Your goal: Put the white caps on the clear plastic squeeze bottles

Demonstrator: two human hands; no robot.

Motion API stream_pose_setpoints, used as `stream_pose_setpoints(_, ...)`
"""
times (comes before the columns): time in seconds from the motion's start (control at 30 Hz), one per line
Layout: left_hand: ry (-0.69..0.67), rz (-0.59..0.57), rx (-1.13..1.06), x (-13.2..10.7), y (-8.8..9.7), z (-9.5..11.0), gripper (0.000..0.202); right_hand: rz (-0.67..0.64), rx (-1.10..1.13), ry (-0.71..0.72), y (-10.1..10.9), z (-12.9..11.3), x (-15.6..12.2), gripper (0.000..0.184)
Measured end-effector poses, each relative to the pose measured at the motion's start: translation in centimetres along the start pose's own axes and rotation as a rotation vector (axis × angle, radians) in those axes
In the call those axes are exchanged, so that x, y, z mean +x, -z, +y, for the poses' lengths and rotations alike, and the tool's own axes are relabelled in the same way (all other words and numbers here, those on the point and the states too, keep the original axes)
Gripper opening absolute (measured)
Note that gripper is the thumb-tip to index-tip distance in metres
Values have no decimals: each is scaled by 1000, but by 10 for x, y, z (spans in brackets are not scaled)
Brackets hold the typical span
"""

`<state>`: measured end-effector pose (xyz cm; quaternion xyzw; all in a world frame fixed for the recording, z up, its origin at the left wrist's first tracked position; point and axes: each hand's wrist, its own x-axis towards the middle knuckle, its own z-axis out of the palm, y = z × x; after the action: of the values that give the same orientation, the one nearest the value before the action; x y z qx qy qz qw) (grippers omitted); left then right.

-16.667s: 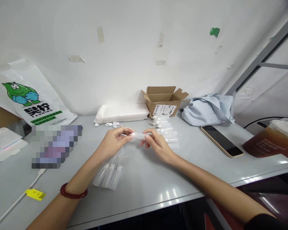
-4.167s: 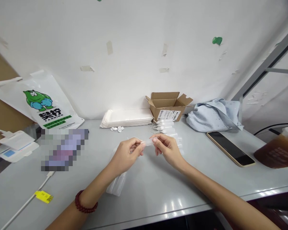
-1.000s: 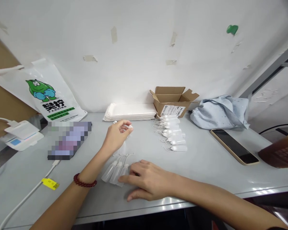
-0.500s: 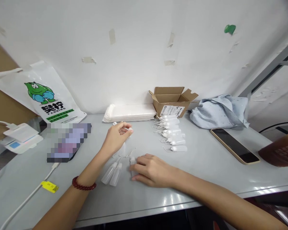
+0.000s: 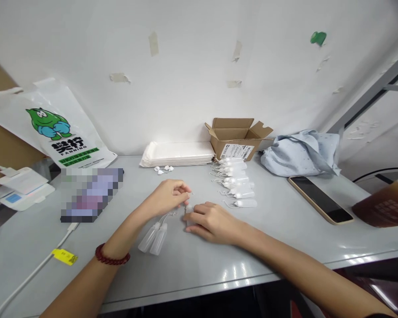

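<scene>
My right hand (image 5: 209, 222) is curled on the grey table (image 5: 199, 260), gripping a small clear squeeze bottle (image 5: 188, 209) whose white tip shows by my fingers. My left hand (image 5: 168, 198) is pinched just above that tip, holding a small white cap. Two more clear bottles (image 5: 153, 236) lie side by side below my left wrist. A row of several capped bottles (image 5: 236, 183) lies to the right of my hands. A few loose white caps (image 5: 163, 169) sit further back.
A stack of white bags (image 5: 179, 153) and an open cardboard box (image 5: 236, 139) stand by the wall. A phone (image 5: 320, 204), blue cloth (image 5: 301, 152) and brown-liquid container (image 5: 383, 203) lie right. A printed plastic bag (image 5: 53, 130), white cable with yellow tag (image 5: 63, 256) lie left.
My right hand picked one bottle from the group of three and moved it up. My left hand came down from the loose caps with a cap to meet the bottle's tip.
</scene>
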<state>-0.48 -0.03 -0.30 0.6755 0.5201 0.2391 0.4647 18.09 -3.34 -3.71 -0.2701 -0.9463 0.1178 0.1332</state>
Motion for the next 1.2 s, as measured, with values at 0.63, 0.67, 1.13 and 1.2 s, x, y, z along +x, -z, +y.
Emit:
stream_pose_setpoints(0.63, -90, 111, -263, -4, 8, 8, 29, 242, -212, -6, -7, 13, -1, 25)
stream_pose_setpoints(0.67, -104, 130, -318, -5, 9, 8, 29, 271, -206, -8, -8, 15, -1, 22)
stream_pose_setpoints(1.13, -115, 88, -308, -4, 14, 3, 26, 451, 214, 39, 3, 18, -1, 18)
stream_pose_setpoints(1.2, -147, 36, -277, -5, 14, 4, 25, 413, 307, 5, 5, 16, -1, 17)
